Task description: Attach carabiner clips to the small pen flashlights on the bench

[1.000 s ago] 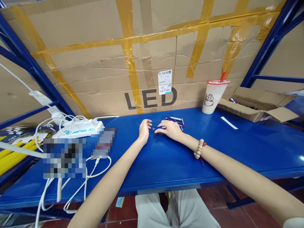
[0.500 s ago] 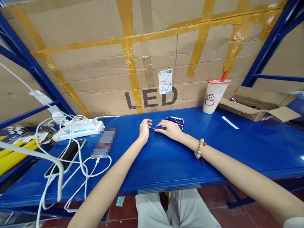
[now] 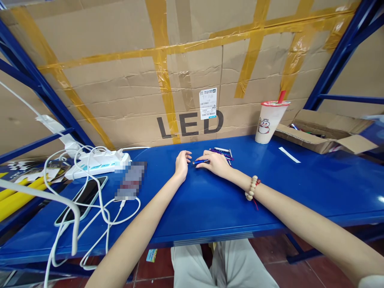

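My right hand (image 3: 218, 164) pinches a short blue pen (image 3: 201, 161) between thumb and fingertips, just above the blue table (image 3: 240, 208). The pen's metal end points left, toward my other hand. A small pile of purple and silver pens (image 3: 223, 151) lies right behind the right hand, partly hidden by it. My left hand (image 3: 182, 164) rests on its outer edge to the left of the pen, with its fingers loosely curved and apart. Nothing shows in it, and a small gap separates it from the pen.
A drink cup (image 3: 267, 126) with a red straw stands at the back right, beside an open cardboard box (image 3: 324, 138). A white paper strip (image 3: 289, 155) lies before them. Leftward are a power strip (image 3: 99, 163), tangled white cables and two phones. A large carton (image 3: 129, 100) walls the back.
The right fingers have shifted slightly on the blue pen, so a bit more of its barrel shows. My left hand stays in place.
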{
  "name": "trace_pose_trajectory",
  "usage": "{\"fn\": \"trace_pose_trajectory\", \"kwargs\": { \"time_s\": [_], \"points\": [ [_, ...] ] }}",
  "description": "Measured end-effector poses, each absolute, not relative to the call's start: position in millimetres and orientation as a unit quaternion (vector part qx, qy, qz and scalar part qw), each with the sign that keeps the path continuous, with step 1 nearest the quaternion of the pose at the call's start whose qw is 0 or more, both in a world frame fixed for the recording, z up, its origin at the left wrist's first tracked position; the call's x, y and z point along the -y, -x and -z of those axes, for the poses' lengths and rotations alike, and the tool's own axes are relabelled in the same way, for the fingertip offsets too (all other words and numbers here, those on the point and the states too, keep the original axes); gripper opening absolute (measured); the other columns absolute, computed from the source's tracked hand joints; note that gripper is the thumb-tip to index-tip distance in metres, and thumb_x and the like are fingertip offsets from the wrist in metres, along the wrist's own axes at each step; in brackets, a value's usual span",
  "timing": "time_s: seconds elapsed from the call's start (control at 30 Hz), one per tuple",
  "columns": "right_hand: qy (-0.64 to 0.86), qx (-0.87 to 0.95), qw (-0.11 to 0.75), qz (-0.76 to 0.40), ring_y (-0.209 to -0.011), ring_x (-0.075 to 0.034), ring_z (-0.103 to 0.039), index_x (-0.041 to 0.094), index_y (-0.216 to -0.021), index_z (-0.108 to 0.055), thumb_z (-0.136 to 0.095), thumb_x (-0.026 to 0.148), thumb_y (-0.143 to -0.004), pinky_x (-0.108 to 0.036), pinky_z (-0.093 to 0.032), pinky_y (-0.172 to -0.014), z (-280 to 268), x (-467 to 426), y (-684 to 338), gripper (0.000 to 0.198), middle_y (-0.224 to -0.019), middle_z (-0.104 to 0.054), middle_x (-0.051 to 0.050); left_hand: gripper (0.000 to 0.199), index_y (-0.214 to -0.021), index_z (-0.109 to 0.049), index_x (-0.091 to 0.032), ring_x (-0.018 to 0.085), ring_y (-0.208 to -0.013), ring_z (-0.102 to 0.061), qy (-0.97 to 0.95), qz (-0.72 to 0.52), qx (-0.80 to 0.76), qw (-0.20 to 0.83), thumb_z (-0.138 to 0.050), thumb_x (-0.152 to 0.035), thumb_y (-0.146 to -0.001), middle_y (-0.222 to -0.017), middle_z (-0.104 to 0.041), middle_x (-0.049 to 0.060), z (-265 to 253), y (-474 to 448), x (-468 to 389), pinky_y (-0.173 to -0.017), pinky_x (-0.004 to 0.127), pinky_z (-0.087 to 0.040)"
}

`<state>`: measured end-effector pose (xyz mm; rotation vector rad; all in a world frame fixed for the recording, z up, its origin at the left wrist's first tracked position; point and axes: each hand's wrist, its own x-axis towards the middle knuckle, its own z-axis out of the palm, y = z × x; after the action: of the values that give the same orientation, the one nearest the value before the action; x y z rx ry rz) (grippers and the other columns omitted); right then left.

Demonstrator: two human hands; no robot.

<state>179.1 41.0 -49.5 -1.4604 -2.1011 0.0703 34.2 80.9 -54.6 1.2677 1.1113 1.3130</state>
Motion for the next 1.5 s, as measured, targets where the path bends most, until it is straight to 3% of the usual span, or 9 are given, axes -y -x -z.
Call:
{"fn": "trace_pose_trajectory", "kwargs": {
  "time_s": [0.4,0.77,1.5],
  "points": [
    [0.549,0.780,0.297,-0.035,-0.083,-0.008,-0.053,0.031,-0.097,-0.067,-0.058,0.051,-0.076,-0.017,-0.030,-0.060,53,-43,-181,0.031,-0.093,-0.057,0.002,0.026,-0.077,-0.055,-0.010,0.008,-0.058,-0.043,-0.519,-0.540,-0.455,0.482,-0.034,-0.026,-0.081,-0.071,-0.052,0.004,55,-34,-81,-0.056,0.020,-0.032],
    [0.507,0.753,0.396,-0.138,-0.077,-0.009,-0.053,0.023,-0.094,-0.069,-0.060,0.046,-0.076,-0.019,-0.038,-0.070,62,-50,-181,0.031,-0.089,-0.059,-0.001,0.027,-0.078,-0.055,-0.009,0.008,-0.057,-0.042,-0.513,-0.543,-0.451,0.489,-0.033,-0.025,-0.082,-0.071,-0.051,0.004,55,-35,-82,-0.055,0.020,-0.032],
    [0.510,0.755,0.398,-0.104,-0.075,-0.008,-0.053,0.021,-0.093,-0.069,-0.061,0.043,-0.077,-0.020,-0.038,-0.071,59,-48,-180,0.028,-0.089,-0.059,-0.002,0.028,-0.076,-0.055,-0.010,0.008,-0.057,-0.043,-0.513,-0.545,-0.450,0.488,-0.032,-0.025,-0.083,-0.070,-0.051,0.004,54,-36,-82,-0.056,0.020,-0.033]
  ]
}}
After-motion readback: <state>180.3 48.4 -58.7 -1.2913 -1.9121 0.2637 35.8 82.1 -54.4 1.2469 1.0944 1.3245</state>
